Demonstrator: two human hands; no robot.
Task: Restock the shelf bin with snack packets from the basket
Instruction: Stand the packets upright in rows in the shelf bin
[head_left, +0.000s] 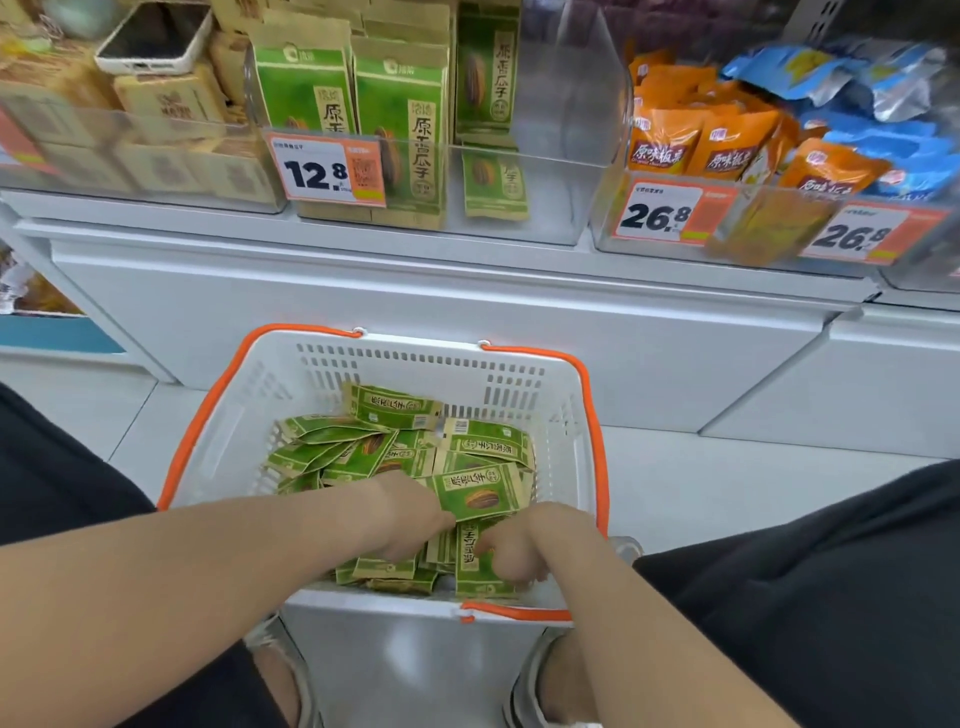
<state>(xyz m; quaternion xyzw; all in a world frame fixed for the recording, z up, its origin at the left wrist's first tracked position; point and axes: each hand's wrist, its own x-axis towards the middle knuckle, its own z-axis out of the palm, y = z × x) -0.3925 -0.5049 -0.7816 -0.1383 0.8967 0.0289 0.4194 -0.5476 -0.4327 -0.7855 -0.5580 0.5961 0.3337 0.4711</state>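
A white basket (566, 415) with orange handles is set on the floor (727, 483) below the shelf, and a loose heap of green snack packets (363, 452) is seen lying in it. The left hand (410, 514) is reached into the basket, and the lower corner of a tilted packet (480, 493) is pinched by its curled fingers (448, 517). Just beside it, the right hand (524, 545) is curled, and the edge of a second packet (475, 571), standing on end at the near wall of the basket, is pinched by it. On the shelf above, the clear shelf bin (561, 171) is filled on its left with upright green packets, while only one small green packet lies in its right part. A price tag (324, 169) marked 12.8 is fixed to the bin's front.
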